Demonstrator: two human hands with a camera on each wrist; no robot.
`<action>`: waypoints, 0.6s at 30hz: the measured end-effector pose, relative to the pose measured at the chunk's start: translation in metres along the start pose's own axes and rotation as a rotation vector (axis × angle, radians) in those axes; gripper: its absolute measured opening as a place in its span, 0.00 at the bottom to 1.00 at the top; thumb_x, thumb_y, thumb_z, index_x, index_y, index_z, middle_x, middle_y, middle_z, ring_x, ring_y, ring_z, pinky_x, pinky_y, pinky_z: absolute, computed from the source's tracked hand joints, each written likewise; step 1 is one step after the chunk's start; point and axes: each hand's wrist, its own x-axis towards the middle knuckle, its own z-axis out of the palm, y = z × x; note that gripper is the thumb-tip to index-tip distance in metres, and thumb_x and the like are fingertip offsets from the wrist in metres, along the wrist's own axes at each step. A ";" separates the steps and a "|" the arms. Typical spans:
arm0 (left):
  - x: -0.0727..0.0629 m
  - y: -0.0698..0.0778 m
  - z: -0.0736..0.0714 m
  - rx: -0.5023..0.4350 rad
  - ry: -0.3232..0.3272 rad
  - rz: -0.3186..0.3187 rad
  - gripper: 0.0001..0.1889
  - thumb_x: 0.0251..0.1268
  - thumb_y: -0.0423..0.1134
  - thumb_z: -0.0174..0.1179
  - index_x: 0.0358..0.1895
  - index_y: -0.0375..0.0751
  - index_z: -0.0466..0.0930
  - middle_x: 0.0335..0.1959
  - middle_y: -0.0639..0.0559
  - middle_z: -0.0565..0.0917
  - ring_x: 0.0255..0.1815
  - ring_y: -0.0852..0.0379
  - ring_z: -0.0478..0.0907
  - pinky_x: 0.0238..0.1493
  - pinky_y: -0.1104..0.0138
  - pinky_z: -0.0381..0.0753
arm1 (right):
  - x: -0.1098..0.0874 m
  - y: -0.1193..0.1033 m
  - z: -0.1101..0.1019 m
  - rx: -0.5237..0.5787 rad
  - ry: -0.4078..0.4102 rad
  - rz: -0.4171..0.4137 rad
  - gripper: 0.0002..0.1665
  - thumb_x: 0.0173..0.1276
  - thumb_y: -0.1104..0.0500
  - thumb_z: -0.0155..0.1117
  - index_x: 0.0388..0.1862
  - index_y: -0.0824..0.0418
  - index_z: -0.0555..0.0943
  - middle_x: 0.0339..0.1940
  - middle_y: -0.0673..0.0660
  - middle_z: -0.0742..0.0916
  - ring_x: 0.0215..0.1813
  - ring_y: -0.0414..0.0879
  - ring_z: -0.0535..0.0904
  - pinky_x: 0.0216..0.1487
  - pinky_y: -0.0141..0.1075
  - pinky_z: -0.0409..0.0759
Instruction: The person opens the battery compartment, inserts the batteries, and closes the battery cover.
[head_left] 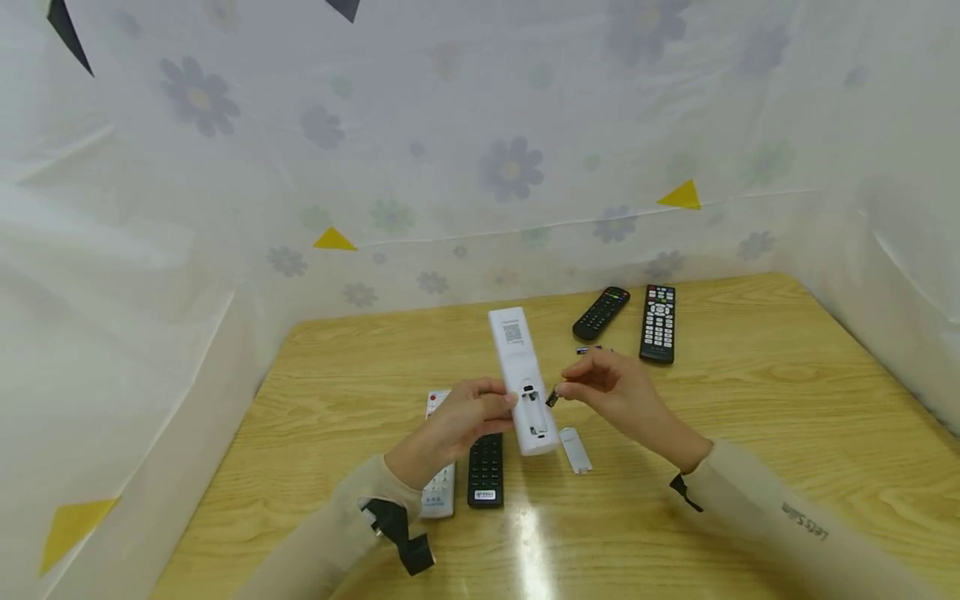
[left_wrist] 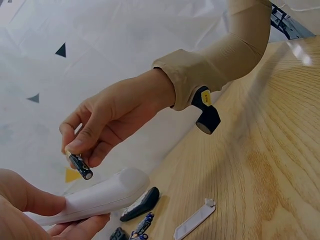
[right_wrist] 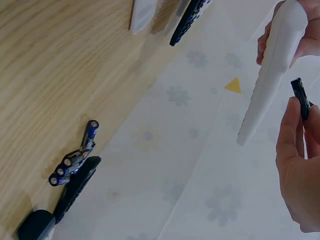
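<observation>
My left hand (head_left: 474,414) grips a white remote control (head_left: 517,358) by its side, its back turned up and the battery bay uncovered. Between thumb and fingers my right hand (head_left: 617,392) pinches a dark battery (left_wrist: 80,165), just right of the bay and apart from it. Seen from the right wrist, that battery (right_wrist: 300,98) points up from the fingertips beside the white remote (right_wrist: 272,70). Below the remote, the loose white battery cover (head_left: 576,451) lies on the table. Whether the bay holds a battery is too small to tell.
A white remote (head_left: 438,505) and a black remote (head_left: 486,471) lie beneath my left hand. Two more black remotes (head_left: 602,313) (head_left: 658,325) lie at the back right. Several blue batteries (right_wrist: 75,157) lie together near one of them. A patterned white sheet (head_left: 450,167) stands behind the wooden table (head_left: 360,358).
</observation>
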 end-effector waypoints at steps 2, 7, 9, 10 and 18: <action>-0.001 0.000 -0.001 0.001 -0.013 0.001 0.14 0.69 0.27 0.53 0.52 0.20 0.70 0.50 0.33 0.78 0.45 0.49 0.80 0.52 0.56 0.81 | 0.001 -0.005 0.007 0.018 0.005 -0.009 0.08 0.58 0.73 0.68 0.36 0.66 0.82 0.35 0.60 0.86 0.36 0.38 0.83 0.35 0.33 0.84; -0.002 0.001 -0.001 -0.002 -0.036 -0.010 0.12 0.70 0.28 0.53 0.51 0.22 0.70 0.50 0.34 0.78 0.47 0.49 0.80 0.53 0.57 0.80 | 0.000 -0.011 0.019 0.027 -0.014 -0.033 0.09 0.57 0.73 0.69 0.36 0.65 0.83 0.35 0.58 0.85 0.36 0.40 0.83 0.35 0.35 0.84; -0.002 0.001 0.000 -0.004 -0.044 -0.016 0.12 0.70 0.28 0.53 0.51 0.23 0.70 0.51 0.34 0.78 0.48 0.48 0.80 0.53 0.57 0.80 | -0.001 -0.013 0.023 0.004 -0.022 -0.030 0.09 0.57 0.72 0.69 0.36 0.64 0.83 0.35 0.58 0.84 0.36 0.41 0.83 0.36 0.35 0.84; -0.002 0.001 0.000 -0.005 -0.043 -0.018 0.12 0.70 0.28 0.53 0.51 0.23 0.70 0.50 0.34 0.78 0.48 0.48 0.80 0.53 0.57 0.80 | -0.001 -0.013 0.024 -0.007 -0.025 -0.022 0.08 0.57 0.72 0.69 0.36 0.64 0.83 0.35 0.58 0.84 0.36 0.41 0.83 0.37 0.35 0.85; -0.004 0.000 0.001 -0.004 -0.031 -0.001 0.10 0.69 0.27 0.54 0.48 0.23 0.71 0.44 0.39 0.80 0.43 0.51 0.81 0.51 0.57 0.81 | -0.003 -0.020 0.031 -0.076 -0.052 0.084 0.07 0.58 0.68 0.70 0.37 0.65 0.84 0.35 0.57 0.87 0.36 0.44 0.85 0.35 0.33 0.85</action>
